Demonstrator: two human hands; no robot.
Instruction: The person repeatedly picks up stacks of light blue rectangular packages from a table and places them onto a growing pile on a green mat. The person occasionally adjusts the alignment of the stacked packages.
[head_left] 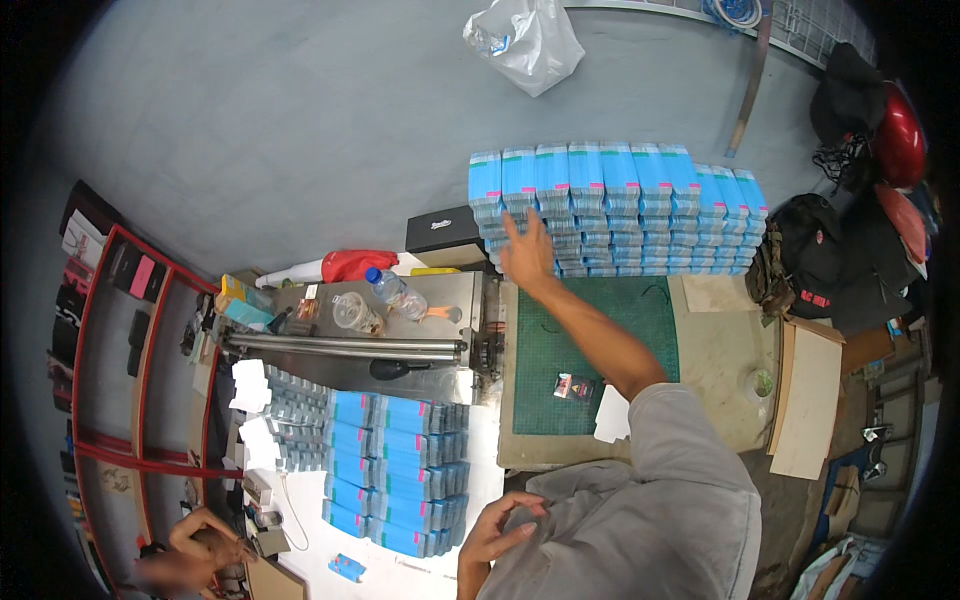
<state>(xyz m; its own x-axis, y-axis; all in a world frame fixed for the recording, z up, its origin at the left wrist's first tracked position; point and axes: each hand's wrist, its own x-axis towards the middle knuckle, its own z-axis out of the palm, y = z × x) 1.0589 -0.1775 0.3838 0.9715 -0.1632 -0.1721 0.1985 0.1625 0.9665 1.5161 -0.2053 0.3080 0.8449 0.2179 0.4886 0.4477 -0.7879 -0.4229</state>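
Note:
Blue flat-folded cartons (600, 185) with pink and green marks are piled in tall rows against the grey wall. My right hand (527, 252) reaches to the left end of these rows, two fingers stretched out and apart at the front of the pile. Whether the fingertips touch the cartons I cannot tell; nothing shows in the hand. My left hand (500, 530) hovers close to my grey shirt, fingers loosely bent and apart, with nothing in it. More blue carton stacks (395, 470) stand on the white table to its left.
A green cutting mat (540, 390) bears a small dark packet (574, 387). Left stands a metal machine with rollers (350, 346), topped by a water bottle (397, 295) and a plastic cup (355, 313). Another person (200, 550) is at lower left; bags (810, 245) hang right.

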